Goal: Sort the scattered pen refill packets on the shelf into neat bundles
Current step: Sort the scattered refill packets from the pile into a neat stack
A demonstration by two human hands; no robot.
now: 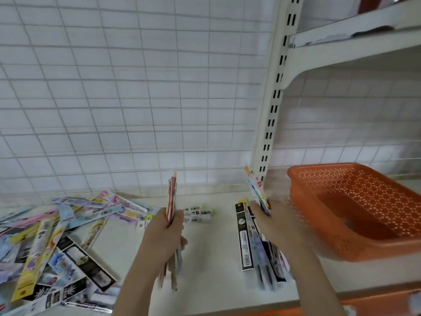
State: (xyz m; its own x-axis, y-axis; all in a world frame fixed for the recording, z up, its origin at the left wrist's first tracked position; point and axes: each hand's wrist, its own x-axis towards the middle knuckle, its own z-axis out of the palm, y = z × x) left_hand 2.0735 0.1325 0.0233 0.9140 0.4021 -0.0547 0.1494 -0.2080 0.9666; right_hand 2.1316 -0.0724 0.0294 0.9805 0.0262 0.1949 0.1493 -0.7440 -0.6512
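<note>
A loose heap of colourful pen refill packets [52,242] covers the left part of the white shelf [211,254]. My left hand [165,231] is shut on an upright bundle of packets [172,197], seen edge-on above the shelf's middle. My right hand [271,221], blurred, grips a few packets [256,189] tilted up and to the left. Under my right forearm a small stack of packets [247,238] lies lengthwise on the shelf, a black one at its left side. Two white packets [197,215] lie behind my left hand.
An orange perforated plastic basket [355,208] sits on the shelf at the right, close to my right hand. A white slotted upright [273,96] stands behind it. A wire grid panel [136,99] backs the shelf. Another shelf [355,39] hangs above at the right.
</note>
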